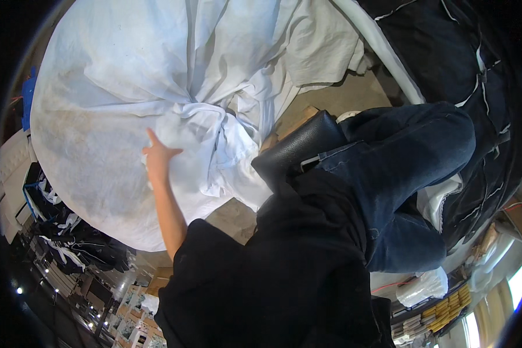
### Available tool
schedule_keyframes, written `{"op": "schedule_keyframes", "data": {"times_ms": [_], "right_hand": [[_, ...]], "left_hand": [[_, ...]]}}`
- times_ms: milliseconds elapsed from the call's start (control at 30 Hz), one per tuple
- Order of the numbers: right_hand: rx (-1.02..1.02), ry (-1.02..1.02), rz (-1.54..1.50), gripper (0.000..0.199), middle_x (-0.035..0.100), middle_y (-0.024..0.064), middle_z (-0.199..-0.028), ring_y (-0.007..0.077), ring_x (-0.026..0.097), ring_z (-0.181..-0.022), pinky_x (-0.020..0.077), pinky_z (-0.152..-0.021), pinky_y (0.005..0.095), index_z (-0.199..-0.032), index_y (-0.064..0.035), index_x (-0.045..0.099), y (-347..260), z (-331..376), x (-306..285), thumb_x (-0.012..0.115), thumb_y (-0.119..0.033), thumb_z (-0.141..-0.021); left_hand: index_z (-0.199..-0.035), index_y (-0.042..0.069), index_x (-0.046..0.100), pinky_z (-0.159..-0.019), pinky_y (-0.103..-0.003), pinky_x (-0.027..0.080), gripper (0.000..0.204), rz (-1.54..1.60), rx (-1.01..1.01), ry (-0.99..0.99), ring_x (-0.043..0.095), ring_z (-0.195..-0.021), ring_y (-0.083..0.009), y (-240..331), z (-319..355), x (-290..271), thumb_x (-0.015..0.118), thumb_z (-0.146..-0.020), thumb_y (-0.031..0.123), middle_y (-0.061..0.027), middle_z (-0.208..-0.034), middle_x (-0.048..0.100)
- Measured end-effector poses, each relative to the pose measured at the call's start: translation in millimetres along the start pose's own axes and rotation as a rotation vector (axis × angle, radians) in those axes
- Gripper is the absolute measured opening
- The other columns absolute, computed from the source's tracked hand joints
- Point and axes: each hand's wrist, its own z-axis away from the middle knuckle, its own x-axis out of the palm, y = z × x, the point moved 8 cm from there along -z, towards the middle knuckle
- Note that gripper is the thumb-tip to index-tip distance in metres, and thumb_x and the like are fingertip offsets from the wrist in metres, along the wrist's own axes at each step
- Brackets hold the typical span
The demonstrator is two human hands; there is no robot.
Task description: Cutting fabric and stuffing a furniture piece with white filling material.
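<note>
My left hand (161, 153) reaches over a large, rounded bundle of white cloth (87, 145). Its fingers are spread, with the thumb out to the right, and no grip on anything shows. Around the hand lies a soft, blurry white patch (182, 145) that looks like loose fluff; its edges are hard to make out against the cloth. To the right of the hand, the cloth gathers into a bunched knot of folds (211, 119). Brown-grey smudges mark its left side. My right hand does not show.
A black leather-like block (301, 145) sits beside my bent legs in jeans (400, 156). Black fabric with white edging (446, 52) fills the right side. Dark bundles (75, 238) lie at the left, and stacked yellow and white goods (446, 310) stand at lower right.
</note>
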Motion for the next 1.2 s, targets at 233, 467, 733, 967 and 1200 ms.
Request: {"op": "schedule_keyframes", "data": {"times_ms": [233,467,733,967,1200], "right_hand": [[-0.102,-0.032,0.038,0.033,0.060,0.0041,-0.068,0.0178,0.055,-0.057,0.0417,-0.051,0.0341,-0.080,-0.0091,0.063,-54.0,28.8,44.2,0.055,-0.037,-0.094],[-0.036,0.230,0.207,0.032,0.060,0.0042,-0.068,0.0179,0.055,-0.057,0.0419,-0.052,0.0341,-0.080,-0.0089,0.063,14.9,27.7,-59.0,0.055,-0.037,-0.094],[0.016,0.318,0.199,0.032,0.060,0.0042,-0.068,0.0180,0.055,-0.057,0.0421,-0.052,0.0340,-0.080,-0.0087,0.063,81.8,51.3,-54.5,0.056,-0.036,-0.094],[0.237,0.562,0.218,0.031,0.061,0.0043,-0.068,0.0180,0.055,-0.057,0.0423,-0.053,0.0340,-0.080,-0.0085,0.063,247.2,114.9,-94.6,0.056,-0.035,-0.094],[-0.306,0.950,-0.736,0.024,0.069,0.0064,-0.097,0.0130,0.064,-0.088,0.0495,-0.077,0.0266,-0.112,-0.0074,0.066,-82.7,110.4,-321.5,0.060,-0.018,-0.091]], "left_hand": [[-0.148,0.002,0.022,-0.089,-0.042,0.049,0.118,0.474,0.003,-0.028,0.060,-0.108,-0.0355,-171.9,-132.1,47.4,0.087,-0.055,0.035,-0.0290,-0.132,0.048],[-0.139,-0.002,0.034,-0.090,-0.042,0.048,0.101,0.680,0.015,-0.296,0.059,-0.108,-0.0336,-13.0,-54.7,165.7,0.084,-0.059,0.033,-0.0264,-0.123,0.055],[-0.122,-0.006,0.054,-0.090,-0.041,0.048,0.068,0.727,0.138,-0.252,0.060,-0.104,-0.0305,11.5,-18.8,169.6,0.077,-0.066,0.027,-0.0217,-0.106,0.065],[-0.117,-0.001,0.061,-0.095,-0.038,0.045,0.046,0.029,0.968,0.549,0.059,-0.108,-0.0260,169.3,-64.7,-38.7,0.072,-0.074,0.010,-0.0144,-0.112,0.067],[-0.125,0.000,0.057,-0.095,-0.041,0.045,0.054,0.212,1.763,0.454,0.059,-0.109,-0.0293,544.3,200.5,-171.7,0.070,-0.074,0.010,-0.0162,-0.114,0.065]]}}
